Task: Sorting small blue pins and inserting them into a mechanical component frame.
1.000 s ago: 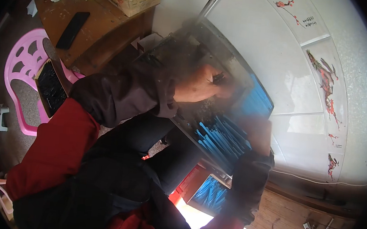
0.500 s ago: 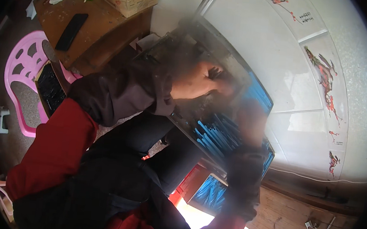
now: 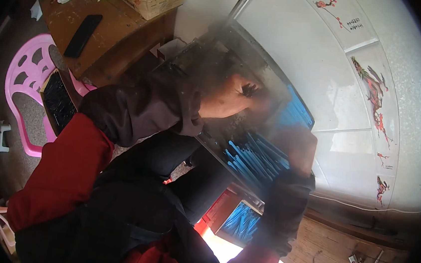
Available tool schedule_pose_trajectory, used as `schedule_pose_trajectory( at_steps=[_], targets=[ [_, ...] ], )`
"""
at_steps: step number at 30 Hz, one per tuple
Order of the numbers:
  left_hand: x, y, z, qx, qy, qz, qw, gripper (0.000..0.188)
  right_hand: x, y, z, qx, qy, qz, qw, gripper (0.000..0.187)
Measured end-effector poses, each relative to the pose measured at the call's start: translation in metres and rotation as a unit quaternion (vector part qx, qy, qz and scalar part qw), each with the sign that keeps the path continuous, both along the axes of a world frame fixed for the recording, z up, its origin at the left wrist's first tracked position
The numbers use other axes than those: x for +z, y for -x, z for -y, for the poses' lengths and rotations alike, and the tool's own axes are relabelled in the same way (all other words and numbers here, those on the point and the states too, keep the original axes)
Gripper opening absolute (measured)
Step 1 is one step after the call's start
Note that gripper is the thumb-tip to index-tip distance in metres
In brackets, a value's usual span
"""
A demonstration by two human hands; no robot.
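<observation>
My left hand (image 3: 227,97) reaches over a dark, dusty work tray (image 3: 211,61) on my lap. Its fingers curl closed around a small bunch of thin black pieces (image 3: 249,89); the fingertips are hazy. Farther right, my right hand (image 3: 301,148) hangs at the tray's right side, too blurred for its fingers to show. Between my hands and my body, many slim blue sticks (image 3: 253,158) lie in the tray. More blue sticks (image 3: 297,109) are lined up along the far right edge, just beyond both hands.
A brown table (image 3: 124,29) at upper left bears a cardboard box (image 3: 169,0) of blue sticks and a black bar (image 3: 83,35). A pink chair (image 3: 20,75) holds a box of black pieces (image 3: 59,100). Below the tray is another box of blue sticks (image 3: 240,222). White wall panels (image 3: 321,66) rise at right.
My right hand has shifted right, away from the near blue sticks, uncovering more of them. My left hand has moved slightly right, with the black pieces still in it.
</observation>
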State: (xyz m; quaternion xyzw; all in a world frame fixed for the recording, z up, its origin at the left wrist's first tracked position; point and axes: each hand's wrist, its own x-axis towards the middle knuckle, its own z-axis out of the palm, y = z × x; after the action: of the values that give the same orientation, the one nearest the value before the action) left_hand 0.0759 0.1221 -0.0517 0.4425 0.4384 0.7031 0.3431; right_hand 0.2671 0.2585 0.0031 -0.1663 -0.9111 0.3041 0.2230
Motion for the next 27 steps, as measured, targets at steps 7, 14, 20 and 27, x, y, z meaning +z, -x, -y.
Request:
schedule_pose_trajectory(
  at_steps=[7,14,20,27],
  targets=[
    [0.011,0.001,0.005,-0.049,0.077,0.009,0.996,0.018,-0.056,0.004,-0.04,-0.072,-0.305,0.212,0.926,0.018],
    [0.004,0.006,0.003,0.016,0.102,-0.033,0.994,0.013,-0.01,0.015,0.001,-0.002,-0.244,0.054,0.968,0.009],
    [0.005,-0.001,0.0,0.024,0.062,-0.043,0.997,0.007,-0.014,0.022,0.033,-0.041,0.261,-0.092,0.96,0.007],
    [0.01,-0.008,0.002,0.03,-0.006,0.0,1.0,0.006,-0.005,0.021,0.028,-0.032,0.346,-0.055,0.936,0.01]
  ],
)
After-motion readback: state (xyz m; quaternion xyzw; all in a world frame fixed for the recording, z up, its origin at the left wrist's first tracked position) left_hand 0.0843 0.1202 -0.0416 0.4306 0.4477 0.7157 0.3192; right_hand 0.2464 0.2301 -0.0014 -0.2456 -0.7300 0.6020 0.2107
